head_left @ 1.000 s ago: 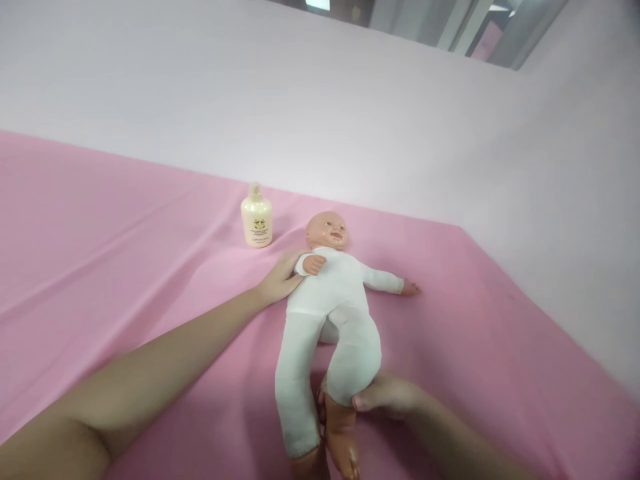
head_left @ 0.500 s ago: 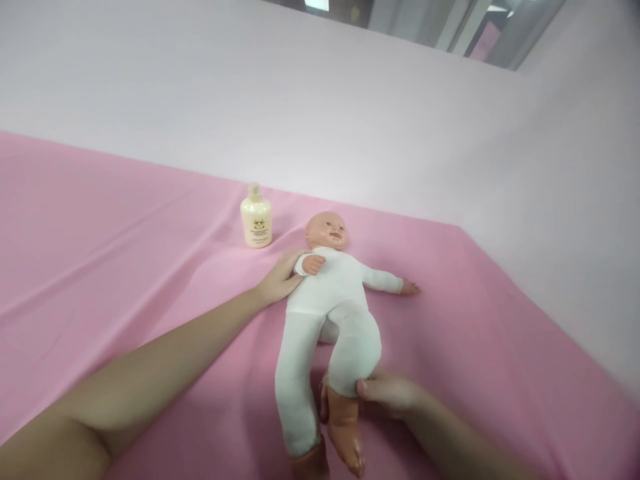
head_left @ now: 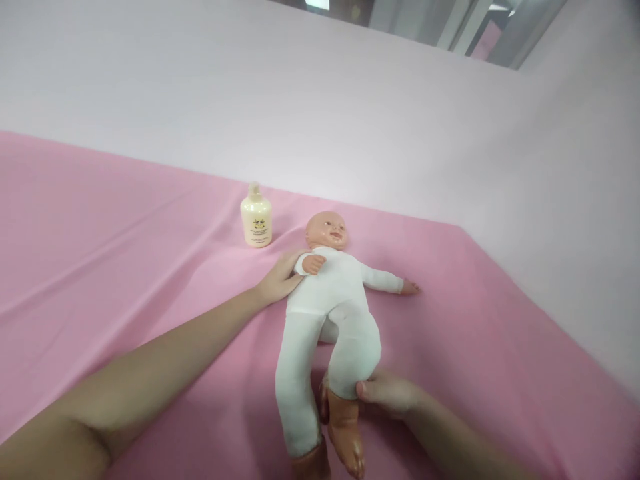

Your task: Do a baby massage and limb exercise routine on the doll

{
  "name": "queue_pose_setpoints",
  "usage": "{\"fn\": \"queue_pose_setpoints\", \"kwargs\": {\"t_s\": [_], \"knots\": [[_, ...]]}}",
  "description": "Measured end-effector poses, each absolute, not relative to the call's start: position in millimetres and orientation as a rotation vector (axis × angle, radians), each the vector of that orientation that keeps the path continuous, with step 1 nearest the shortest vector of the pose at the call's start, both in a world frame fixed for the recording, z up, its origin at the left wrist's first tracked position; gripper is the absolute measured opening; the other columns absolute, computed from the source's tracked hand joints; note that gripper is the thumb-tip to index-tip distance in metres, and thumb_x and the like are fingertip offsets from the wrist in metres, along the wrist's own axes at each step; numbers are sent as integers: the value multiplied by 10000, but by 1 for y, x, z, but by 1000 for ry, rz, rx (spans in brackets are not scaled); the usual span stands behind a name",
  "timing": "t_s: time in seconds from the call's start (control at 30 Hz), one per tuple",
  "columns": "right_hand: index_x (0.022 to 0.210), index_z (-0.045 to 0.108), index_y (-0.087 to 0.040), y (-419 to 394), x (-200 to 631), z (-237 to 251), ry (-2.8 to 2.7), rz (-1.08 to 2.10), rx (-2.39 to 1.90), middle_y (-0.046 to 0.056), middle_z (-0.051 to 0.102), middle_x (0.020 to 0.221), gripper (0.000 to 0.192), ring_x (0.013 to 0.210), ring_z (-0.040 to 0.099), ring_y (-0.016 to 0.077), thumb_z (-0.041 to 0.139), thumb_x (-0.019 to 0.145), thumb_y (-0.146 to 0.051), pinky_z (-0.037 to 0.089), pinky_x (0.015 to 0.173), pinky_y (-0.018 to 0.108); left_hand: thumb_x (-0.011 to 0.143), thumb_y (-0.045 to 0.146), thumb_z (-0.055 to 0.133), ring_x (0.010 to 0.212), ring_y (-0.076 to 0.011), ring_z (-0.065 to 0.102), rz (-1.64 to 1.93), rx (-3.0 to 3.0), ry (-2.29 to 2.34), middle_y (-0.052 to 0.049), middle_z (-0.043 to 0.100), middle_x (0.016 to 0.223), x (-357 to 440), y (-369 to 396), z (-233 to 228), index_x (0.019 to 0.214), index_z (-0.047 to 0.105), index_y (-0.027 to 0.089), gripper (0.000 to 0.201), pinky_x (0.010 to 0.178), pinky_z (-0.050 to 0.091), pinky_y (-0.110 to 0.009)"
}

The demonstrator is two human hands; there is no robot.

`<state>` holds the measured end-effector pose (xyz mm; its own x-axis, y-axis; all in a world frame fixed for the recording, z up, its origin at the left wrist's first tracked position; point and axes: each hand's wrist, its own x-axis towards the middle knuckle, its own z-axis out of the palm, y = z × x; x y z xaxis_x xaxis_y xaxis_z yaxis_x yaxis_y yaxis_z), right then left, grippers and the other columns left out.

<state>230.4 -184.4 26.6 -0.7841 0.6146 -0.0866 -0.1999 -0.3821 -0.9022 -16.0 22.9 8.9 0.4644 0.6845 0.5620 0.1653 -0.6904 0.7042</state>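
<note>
A baby doll [head_left: 330, 300] in a white bodysuit lies on its back on the pink sheet [head_left: 125, 267], head toward the far wall. My left hand [head_left: 277, 277] rests against the doll's shoulder and upper arm, fingers tucked under it. My right hand [head_left: 387, 395] grips the doll's raised leg at the ankle, just above the bare foot [head_left: 345, 433]. The other leg lies straight on the sheet. One doll arm stretches out to the right; the other is bent over the chest.
A cream lotion bottle [head_left: 257, 217] stands upright on the sheet just left of the doll's head. A pale wall rises behind the sheet and along the right side.
My right hand has slid slightly up the doll's lower leg and the foot has swung a little to the right. My left hand has stayed put.
</note>
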Motion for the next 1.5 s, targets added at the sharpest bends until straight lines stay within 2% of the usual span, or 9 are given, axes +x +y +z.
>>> {"fn": "queue_pose_setpoints", "kwargs": {"t_s": [0.23,0.53,0.77,0.9,1.03,1.13,1.3,1.4,1.5], "knots": [[1162,787,-115,-183,234,25,-1289,2273,-631,178,765,1112,661,1130,702,340,810,780,-654,493,1035,445,1038,465,571,1221,-315,616,1194,2155,697,-129,673,1345,-17,24,7,1396,582,213,438,1080,484,-507],[1137,791,-135,-179,239,25,-1460,2294,-587,154,776,1110,655,1093,719,331,857,734,-647,523,1026,441,1031,473,584,1207,-317,623,1191,2117,692,-131,675,1331,-16,22,10,1389,595,214,442,1073,492,-515],[1070,810,-151,-176,234,34,-1509,2253,-439,135,777,1029,622,998,731,297,768,806,-712,553,965,405,1027,475,585,1224,-324,617,1194,2122,699,-131,680,1331,-16,21,12,1381,597,217,439,1090,481,-526],[1049,789,-100,-180,230,25,-1323,2230,-423,147,750,970,741,918,719,275,673,827,-798,552,897,378,1027,424,580,1244,-323,614,1185,2162,698,-128,675,1356,-17,23,8,1414,575,220,437,1113,463,-527],[907,715,-121,-181,229,9,-998,2235,-466,112,683,854,893,767,685,243,537,752,-982,564,757,374,1006,308,561,1349,-326,563,1158,2307,716,-112,638,1444,-18,22,9,1441,569,252,439,1182,403,-533],[872,662,-161,-175,231,9,-888,2212,-509,84,635,850,871,759,645,224,413,807,-993,568,731,377,974,232,521,1371,-319,546,1100,2415,694,-110,640,1438,-19,18,14,1408,604,250,443,1189,398,-526],[831,629,-175,-167,233,16,-883,2209,-428,56,583,828,787,777,642,222,439,856,-938,556,682,337,961,221,517,1351,-318,566,1104,2410,696,-103,663,1405,-18,16,17,1380,617,254,432,1172,409,-530],[858,639,-168,-172,231,10,-940,2263,-356,82,629,859,836,788,672,239,436,813,-977,566,735,371,1003,283,542,1315,-309,597,1188,2286,699,-106,672,1395,-17,18,13,1385,602,244,389,1167,421,-519],[890,697,-128,-179,228,5,-1097,2294,-286,117,688,849,848,790,693,246,542,769,-954,561,753,363,1028,400,576,1247,-306,639,1218,2126,700,-115,697,1339,-16,21,10,1352,619,222,372,1123,477,-503]]}}
